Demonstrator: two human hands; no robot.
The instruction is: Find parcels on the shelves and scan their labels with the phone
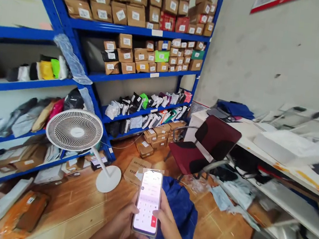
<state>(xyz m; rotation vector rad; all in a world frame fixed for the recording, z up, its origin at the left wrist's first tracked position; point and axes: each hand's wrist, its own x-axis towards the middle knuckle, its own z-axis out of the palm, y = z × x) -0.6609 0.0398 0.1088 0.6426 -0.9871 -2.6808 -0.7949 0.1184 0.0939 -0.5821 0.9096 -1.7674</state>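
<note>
So you've got the phone [149, 195] in both hands, upright and screen toward you, low in the middle of the view. Your left hand [128, 215] is closed around its left edge, thumb at the side of the keypad, some fingers tucked underneath. Your right hand [166, 217] is closed on the other edge, thumb on the screen right by the red button. Can't really tell how the fingers behind it sit. The screen's got a number pad, but the text up top is too small to read.

Behind the phone there's a blue sheet [186, 205] bunched up on the floor, plus a cardboard box [133, 169]. The white fan [74, 129] is off to your left, and the dark red chair [219, 136] is on your right by the desk [245, 136].
</note>
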